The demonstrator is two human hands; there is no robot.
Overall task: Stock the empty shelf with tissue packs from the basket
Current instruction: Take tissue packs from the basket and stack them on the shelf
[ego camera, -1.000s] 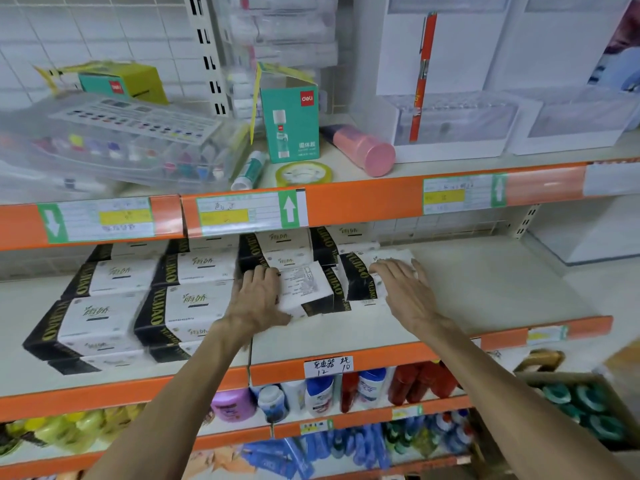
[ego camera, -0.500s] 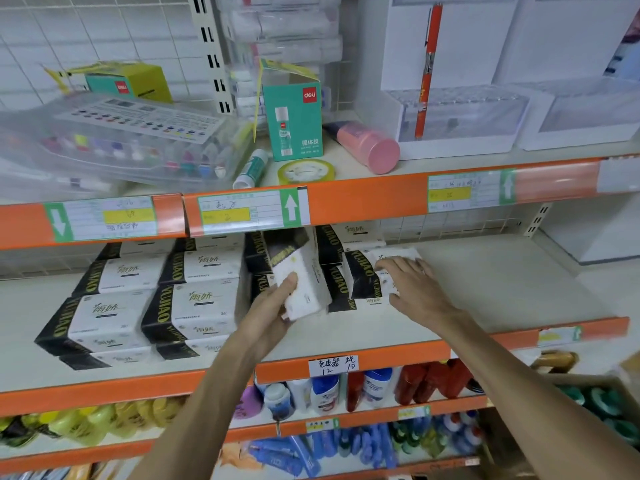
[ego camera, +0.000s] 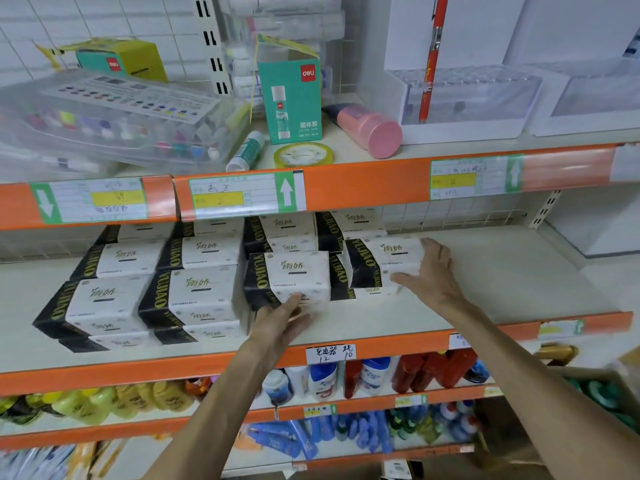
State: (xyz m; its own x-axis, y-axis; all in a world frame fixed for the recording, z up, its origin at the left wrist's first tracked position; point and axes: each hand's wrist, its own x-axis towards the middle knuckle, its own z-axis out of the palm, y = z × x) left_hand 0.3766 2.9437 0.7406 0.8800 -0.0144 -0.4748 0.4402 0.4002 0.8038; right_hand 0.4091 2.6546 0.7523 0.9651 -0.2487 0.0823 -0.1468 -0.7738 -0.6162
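Black-and-white tissue packs stand in stacked rows on the left and middle of the cream shelf (ego camera: 502, 289). My left hand (ego camera: 282, 320) reaches up with straight fingers and touches the lower front edge of a front tissue pack (ego camera: 294, 271). My right hand (ego camera: 433, 271) lies with fingers spread against the right side of the rightmost tissue pack (ego camera: 384, 261), which sits on another pack. The basket is not in view.
The right part of the shelf is bare. Above it, a shelf holds a green glue box (ego camera: 291, 102), a pink bottle (ego camera: 367, 129), a tape roll (ego camera: 303, 154) and clear marker cases (ego camera: 114, 119). Bottles fill the shelves below. A cardboard box (ego camera: 595, 386) sits at lower right.
My left hand tipped a pack up on end, then set it label-forward at the front of the stack. My right hand stayed against the rightmost pack.
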